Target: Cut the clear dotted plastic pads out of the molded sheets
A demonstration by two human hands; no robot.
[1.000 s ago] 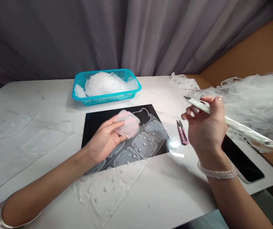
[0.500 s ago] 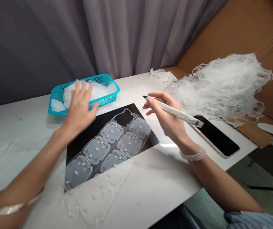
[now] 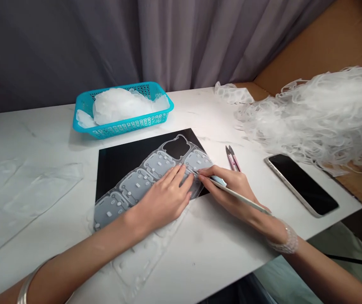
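A clear moulded plastic sheet [image 3: 138, 185] with rows of rounded panels lies across a black board [image 3: 117, 162], its lower end over the white table. My left hand [image 3: 168, 194] rests flat on the sheet, fingers stretched out. Close beside those fingertips, my right hand [image 3: 228, 185] grips a slim pen-shaped tool [image 3: 236, 195] wrapped in white. The tool slants, its thin tip down at the sheet near a groove between panels; fingers partly hide the tip. Just beyond my right hand lie small pink-handled thread snips [image 3: 232, 158], partly covered by the hand.
A turquoise basket [image 3: 130, 126] of white translucent pieces stands at the back. To the right are a phone [image 3: 304, 181] and a big heap of clear plastic trimmings [image 3: 320, 114] by a cardboard box [image 3: 320, 46]. Another clear sheet [image 3: 25, 194] lies left.
My left hand has come from over the basket down onto the sheet. My right hand has lowered the tool to the sheet, uncovering the snips. The view has shifted slightly.
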